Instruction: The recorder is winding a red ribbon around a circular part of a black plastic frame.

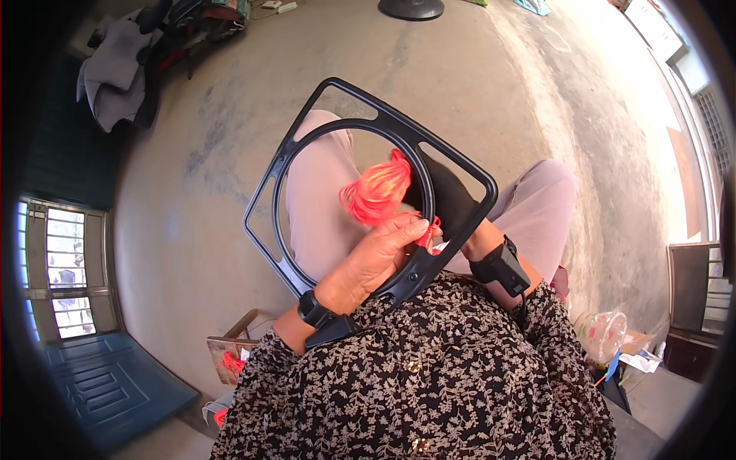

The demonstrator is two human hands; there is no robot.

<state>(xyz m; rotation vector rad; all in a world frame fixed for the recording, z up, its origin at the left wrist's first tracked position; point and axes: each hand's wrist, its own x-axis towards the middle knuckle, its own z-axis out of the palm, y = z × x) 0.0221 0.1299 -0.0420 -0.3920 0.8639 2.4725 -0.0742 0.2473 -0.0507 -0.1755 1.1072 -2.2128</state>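
A black frame (457, 157) with straight outer bars and a large round ring inside is held tilted above my lap. My left hand (376, 253) is closed on the ring's lower right part, thumb on top. A loose bundle of red cord (379, 188) hangs inside the ring, just beyond my left fingers. More red cord (431, 232) is wound round the ring by my thumb. My right hand (481, 239) reaches behind the frame's right side; its fingers are hidden. A dark shape (448, 192) lies behind the ring there, and I cannot tell what it is.
A wooden box (224, 359) with red cord stands at my lower left. To the lower right are a clear plastic bag (602, 333) and papers. A motorbike (195, 34) is parked at the far left, and a round black base (412, 8) rests on the floor ahead.
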